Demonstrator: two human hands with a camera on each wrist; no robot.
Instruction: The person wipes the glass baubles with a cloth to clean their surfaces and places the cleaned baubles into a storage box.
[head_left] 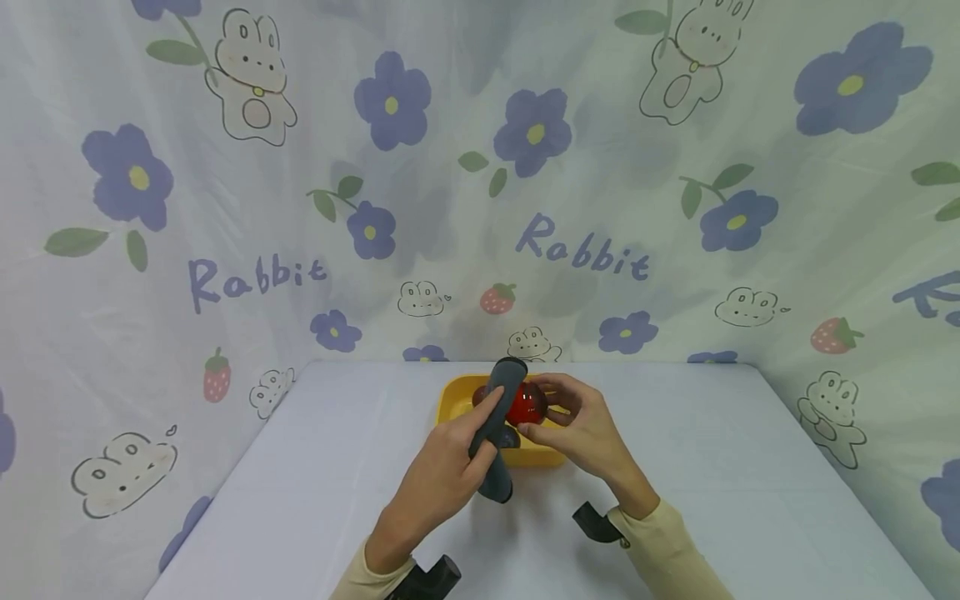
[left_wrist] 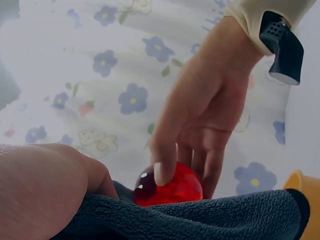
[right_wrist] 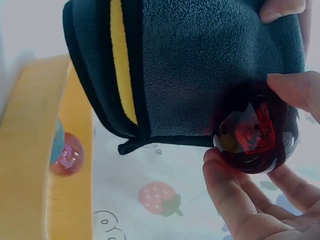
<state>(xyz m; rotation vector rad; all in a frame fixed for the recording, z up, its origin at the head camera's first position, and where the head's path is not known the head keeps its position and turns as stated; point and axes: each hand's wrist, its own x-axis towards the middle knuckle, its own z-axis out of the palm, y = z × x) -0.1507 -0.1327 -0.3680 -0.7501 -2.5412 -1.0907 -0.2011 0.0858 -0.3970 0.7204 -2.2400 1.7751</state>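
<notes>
A folded dark grey-blue cloth (head_left: 507, 383) with black edging is gripped in my left hand (head_left: 448, 457), thumb and index finger along it. My right hand (head_left: 579, 423) holds a shiny see-through red ball (head_left: 528, 405) between thumb and fingers. In the right wrist view the ball (right_wrist: 257, 132) lies right against the cloth (right_wrist: 185, 70), and a yellow strip shows on the cloth. The left wrist view has the ball (left_wrist: 172, 187) partly hidden behind the cloth (left_wrist: 200, 217). Both hands are over the near side of a yellow bin (head_left: 543, 457).
Inside the bin are more balls: a reddish one (head_left: 480, 394), a dark one (head_left: 510, 437), and, in the right wrist view, a pink one (right_wrist: 69, 156) beside a bluish one (right_wrist: 57, 142). The bin stands on a white table (head_left: 337, 467) before a rabbit-and-flower curtain (head_left: 450, 192).
</notes>
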